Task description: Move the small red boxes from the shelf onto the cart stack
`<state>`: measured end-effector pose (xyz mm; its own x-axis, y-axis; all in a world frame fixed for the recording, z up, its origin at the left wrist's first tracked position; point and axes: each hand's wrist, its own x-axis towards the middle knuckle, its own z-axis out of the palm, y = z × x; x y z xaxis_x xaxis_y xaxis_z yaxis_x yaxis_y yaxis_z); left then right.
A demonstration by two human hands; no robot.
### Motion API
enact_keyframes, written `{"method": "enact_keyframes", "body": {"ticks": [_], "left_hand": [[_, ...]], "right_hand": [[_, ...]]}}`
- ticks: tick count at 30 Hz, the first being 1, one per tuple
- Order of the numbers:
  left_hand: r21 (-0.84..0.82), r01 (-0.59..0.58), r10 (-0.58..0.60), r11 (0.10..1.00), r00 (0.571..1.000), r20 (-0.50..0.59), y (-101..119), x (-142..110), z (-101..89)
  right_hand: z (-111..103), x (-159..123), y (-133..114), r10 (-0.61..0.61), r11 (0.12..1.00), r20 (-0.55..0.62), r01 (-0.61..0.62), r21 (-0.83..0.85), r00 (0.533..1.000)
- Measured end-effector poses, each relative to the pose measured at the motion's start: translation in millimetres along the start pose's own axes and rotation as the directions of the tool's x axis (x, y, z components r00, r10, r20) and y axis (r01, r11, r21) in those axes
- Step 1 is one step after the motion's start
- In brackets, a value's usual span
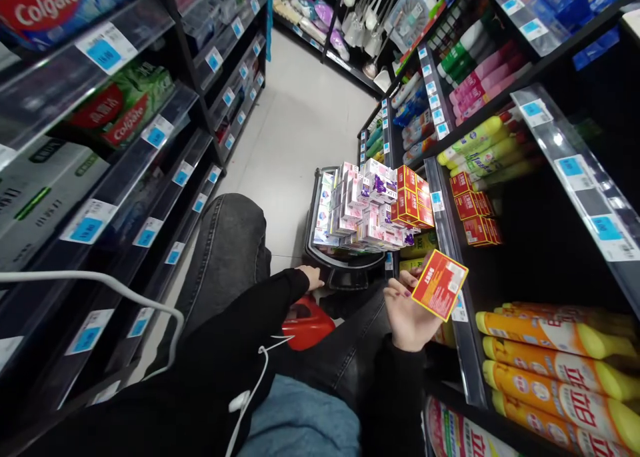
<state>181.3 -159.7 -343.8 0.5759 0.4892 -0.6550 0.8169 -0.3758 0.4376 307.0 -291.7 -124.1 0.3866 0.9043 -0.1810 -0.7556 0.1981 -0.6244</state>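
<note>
My right hand holds a small red and yellow box by its lower left corner, tilted, just in front of the right-hand shelf edge. My left hand reaches forward in a black sleeve and rests at the near rim of a dark shopping basket; its fingers are mostly hidden. The basket is piled with several pink and white small boxes and red boxes of the same kind. More matching red boxes stand on the shelf beside it.
I crouch in a narrow shop aisle, knees in dark jeans. Shelves with toothpaste line the left; bottles in yellow, green and pink fill the right. A red object lies below my left arm. White floor runs ahead.
</note>
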Motion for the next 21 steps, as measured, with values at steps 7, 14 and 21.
{"method": "enact_keyframes", "body": {"ticks": [7,14,21], "left_hand": [[-0.001,0.006,-0.006,1.000,1.000,0.011,-1.0,0.5,0.7],[-0.035,0.002,-0.002,0.999,1.000,0.001,3.0,-6.1,-1.1],[-0.016,0.001,-0.001,1.000,1.000,0.005,0.9,-6.9,-0.1]], "right_hand": [[14.6,9.1,6.3,0.038,0.959,-0.051,-0.051,-0.279,0.998],[39.1,99.0,-76.8,-0.172,0.334,0.282,0.325,-0.885,0.944],[99.9,253.5,-105.4,0.221,-0.643,0.509,0.517,-0.565,0.832]]}}
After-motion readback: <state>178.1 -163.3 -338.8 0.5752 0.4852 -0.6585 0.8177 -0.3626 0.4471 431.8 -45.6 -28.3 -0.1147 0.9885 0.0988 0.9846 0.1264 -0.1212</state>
